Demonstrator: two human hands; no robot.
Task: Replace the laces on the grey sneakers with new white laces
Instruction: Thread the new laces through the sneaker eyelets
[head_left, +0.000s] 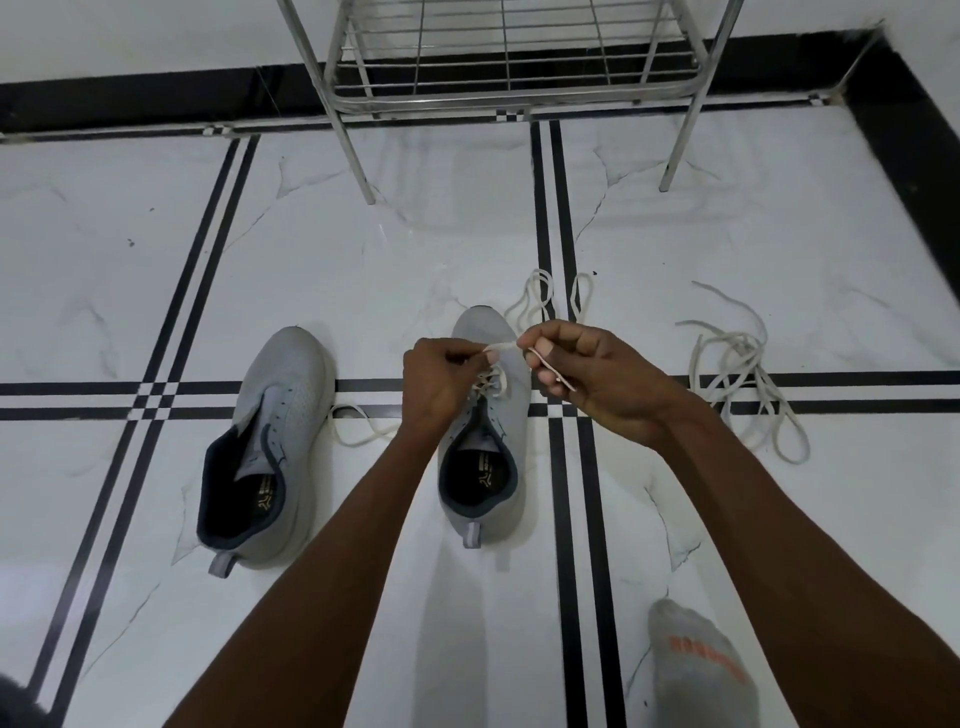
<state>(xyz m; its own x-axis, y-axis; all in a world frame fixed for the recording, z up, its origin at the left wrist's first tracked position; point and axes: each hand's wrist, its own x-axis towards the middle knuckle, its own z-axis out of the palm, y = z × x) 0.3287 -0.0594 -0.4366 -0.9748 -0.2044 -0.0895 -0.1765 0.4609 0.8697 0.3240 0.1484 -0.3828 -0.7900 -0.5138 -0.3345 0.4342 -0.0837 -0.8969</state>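
Two grey sneakers stand on the tiled floor (363, 260). The left sneaker (270, 447) has no lace. Above the right sneaker (485, 431), the left hand (441, 379) and the right hand (592, 379) each pinch the white lace (501, 347) with curled fingers; it seems threaded through the front eyelets. Loose laces (743, 384) lie to the right.

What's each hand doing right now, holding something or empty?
Left hand: pinches the white lace above the right-hand sneaker.
Right hand: pinches the same lace, its loose end trailing across the fingers.
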